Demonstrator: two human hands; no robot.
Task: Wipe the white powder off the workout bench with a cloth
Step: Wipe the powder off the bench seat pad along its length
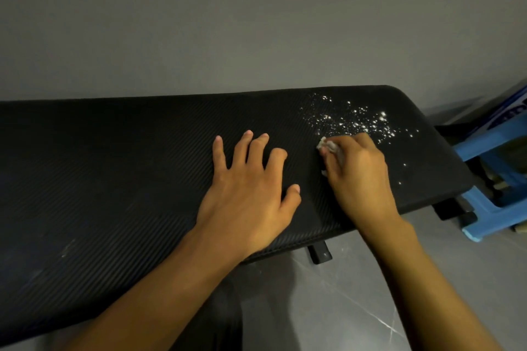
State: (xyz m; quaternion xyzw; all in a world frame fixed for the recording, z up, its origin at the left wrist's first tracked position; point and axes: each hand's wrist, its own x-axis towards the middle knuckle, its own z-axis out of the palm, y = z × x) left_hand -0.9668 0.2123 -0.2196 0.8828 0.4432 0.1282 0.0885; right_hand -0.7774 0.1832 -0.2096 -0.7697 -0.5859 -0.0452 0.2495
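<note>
The table (114, 165) is a long black padded workout bench with a fine ribbed cover. It looks firm enough to lean on but likely gives a little under pressure, and the ribs will probably trap fine grains, so strokes along the ribs should lift more than strokes across them.

The left hand (251, 188) lies flat on the pad near its middle, fingers spread and slightly arched, holding nothing. It seems to be bracing.

The right hand (359, 177) sits just to its right, fingers curled round the cloth and pressing it to the pad at the near edge of the spill.

The powder (356, 120) is a loose scatter of white specks toward the table's right end, just beyond the right hand, with a few stray grains nearer the front edge. It looks dry and light. A fast sweep could flick it onto the floor (356, 293) or toward the blue stool (490, 145) beside that end.

The cloth (328, 147) is a small pale wad, mostly hidden in the hand, with only a crumpled corner showing. It appears soft and nearly weightless, best held bunched under the fingertips as it is now.
</note>
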